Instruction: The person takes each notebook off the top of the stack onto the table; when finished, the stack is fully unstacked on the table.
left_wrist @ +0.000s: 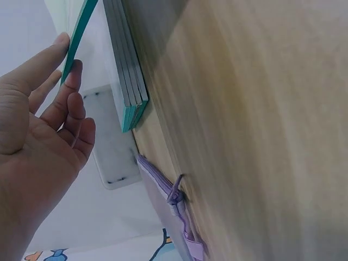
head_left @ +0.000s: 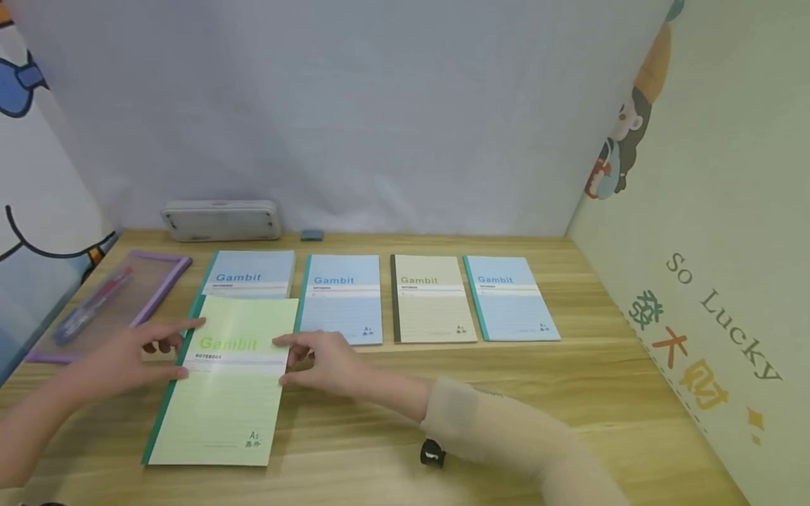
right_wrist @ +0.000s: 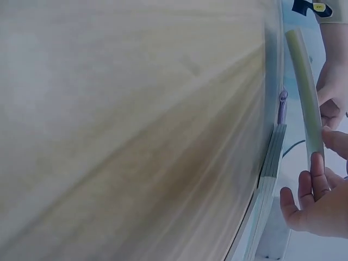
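Green notebook (head_left: 218, 407) held above worktop (head_left: 538, 414)

It is at eight o'clock, head view; fingers of left hand (head_left: 120, 356) and right hand (head_left: 329, 362) pinch opposite edges. From it, at ten o'clock, purple-edged pouch (head_left: 166, 288) contains blurred pens (head_left: 95, 306); at twelve, pencil case (head_left: 221, 222) stands closed.

Wood-grain tabletop (head_left: 601, 393) below a pale backdrop (head_left: 405, 112), between a cartoon panel (head_left: 44, 154) and a cream lettered panel (head_left: 728, 211).

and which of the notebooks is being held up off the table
The pale green notebook, held by the left hand and right hand; the blue notebooks and the tan notebook lie in a row beyond it, unheld.
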### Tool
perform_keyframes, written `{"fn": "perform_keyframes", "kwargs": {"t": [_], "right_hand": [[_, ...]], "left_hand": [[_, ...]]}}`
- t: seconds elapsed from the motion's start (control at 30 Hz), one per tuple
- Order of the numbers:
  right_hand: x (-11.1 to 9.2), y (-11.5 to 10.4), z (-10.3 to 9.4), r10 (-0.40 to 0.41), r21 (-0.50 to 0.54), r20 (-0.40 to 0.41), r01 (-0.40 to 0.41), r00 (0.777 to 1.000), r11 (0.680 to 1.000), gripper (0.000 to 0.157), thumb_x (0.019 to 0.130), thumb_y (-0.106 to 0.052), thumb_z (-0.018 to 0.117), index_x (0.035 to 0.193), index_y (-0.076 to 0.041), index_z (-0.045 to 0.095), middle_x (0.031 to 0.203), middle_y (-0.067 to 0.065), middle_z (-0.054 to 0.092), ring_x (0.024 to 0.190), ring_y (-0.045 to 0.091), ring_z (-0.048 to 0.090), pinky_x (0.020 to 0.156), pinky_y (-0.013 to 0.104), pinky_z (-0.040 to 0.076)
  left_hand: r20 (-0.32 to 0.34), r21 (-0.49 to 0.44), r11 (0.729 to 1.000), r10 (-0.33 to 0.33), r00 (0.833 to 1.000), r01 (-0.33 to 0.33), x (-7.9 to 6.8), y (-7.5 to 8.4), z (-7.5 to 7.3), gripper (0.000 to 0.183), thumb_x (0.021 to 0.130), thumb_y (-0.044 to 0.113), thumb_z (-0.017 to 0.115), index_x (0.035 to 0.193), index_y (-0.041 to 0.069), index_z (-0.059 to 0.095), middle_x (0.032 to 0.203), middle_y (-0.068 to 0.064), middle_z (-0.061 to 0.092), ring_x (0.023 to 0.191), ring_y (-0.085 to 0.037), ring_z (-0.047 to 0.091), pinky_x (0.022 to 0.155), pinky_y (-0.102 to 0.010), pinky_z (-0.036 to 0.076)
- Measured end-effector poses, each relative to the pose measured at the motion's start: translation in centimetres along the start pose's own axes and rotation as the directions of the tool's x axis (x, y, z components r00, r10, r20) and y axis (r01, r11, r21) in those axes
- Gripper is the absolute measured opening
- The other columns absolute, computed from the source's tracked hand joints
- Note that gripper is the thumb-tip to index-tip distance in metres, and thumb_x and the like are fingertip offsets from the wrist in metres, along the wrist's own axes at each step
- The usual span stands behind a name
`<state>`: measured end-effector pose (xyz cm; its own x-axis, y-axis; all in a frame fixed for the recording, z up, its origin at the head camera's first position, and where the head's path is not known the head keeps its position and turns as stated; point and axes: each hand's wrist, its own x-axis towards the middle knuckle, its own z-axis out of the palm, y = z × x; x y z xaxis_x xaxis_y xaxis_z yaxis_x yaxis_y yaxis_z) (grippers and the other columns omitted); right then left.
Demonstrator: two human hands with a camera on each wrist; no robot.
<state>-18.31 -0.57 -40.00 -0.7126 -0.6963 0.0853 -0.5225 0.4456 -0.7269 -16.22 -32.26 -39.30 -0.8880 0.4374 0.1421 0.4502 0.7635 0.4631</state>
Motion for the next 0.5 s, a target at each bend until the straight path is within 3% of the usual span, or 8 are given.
{"fn": "perform_keyframes", "kwargs": {"t": [0.1, 0.27, 0.4, 0.5], "right_hand": [[-0.6, -0.1, 0.4, -0.003, 0.014, 0.033, 0.003, 0.999, 1.0, 0.054, 0.08, -0.02, 0.077, 0.13, -0.013, 0.058, 0.086, -0.006, 0.066, 0.088, 0.003, 0.061, 0.084, 0.014, 0.047], [-1.5, 0.0, 1.2, -0.028, 0.042, 0.137, 0.022, 0.99, 0.999, 0.057, 0.08, -0.019, 0.076, 0.133, -0.013, 0.055, 0.093, -0.007, 0.066, 0.091, 0.001, 0.061, 0.085, 0.012, 0.045], [-1.9, 0.0, 1.7, -0.062, 0.064, 0.245, 0.047, 0.968, 0.997, 0.061, 0.081, -0.02, 0.076, 0.136, -0.011, 0.051, 0.103, -0.005, 0.067, 0.097, -0.002, 0.059, 0.085, 0.01, 0.044], [-2.0, 0.0, 1.9, -0.083, 0.074, 0.315, 0.063, 0.945, 0.995, 0.063, 0.081, -0.019, 0.075, 0.138, -0.01, 0.049, 0.111, -0.004, 0.066, 0.105, -0.004, 0.056, 0.09, 0.011, 0.042]], "left_hand": [[-0.011, -0.018, 1.0, 0.022, 1.0, -0.022, -1.1, 0.0, 0.4, 0.072, 0.074, 0.029, 0.08, 0.137, 0.013, 0.05, 0.088, 0.014, 0.056, 0.078, 0.002, 0.047, 0.066, -0.02, 0.043], [0.04, -0.025, 1.0, -0.004, 0.999, 0.005, -2.8, -0.4, 1.0, 0.074, 0.074, 0.034, 0.078, 0.14, 0.017, 0.048, 0.09, 0.015, 0.054, 0.078, 0.002, 0.045, 0.064, -0.02, 0.042], [0.066, -0.013, 0.998, -0.059, 0.996, 0.06, -4.1, -0.9, 1.4, 0.074, 0.073, 0.039, 0.078, 0.138, 0.02, 0.05, 0.09, 0.017, 0.055, 0.078, 0.003, 0.045, 0.064, -0.02, 0.042], [0.05, -0.017, 0.999, -0.043, 0.998, 0.044, -4.9, -1.4, 1.6, 0.074, 0.07, 0.037, 0.081, 0.136, 0.02, 0.053, 0.089, 0.018, 0.054, 0.077, 0.004, 0.044, 0.062, -0.02, 0.04]]}}
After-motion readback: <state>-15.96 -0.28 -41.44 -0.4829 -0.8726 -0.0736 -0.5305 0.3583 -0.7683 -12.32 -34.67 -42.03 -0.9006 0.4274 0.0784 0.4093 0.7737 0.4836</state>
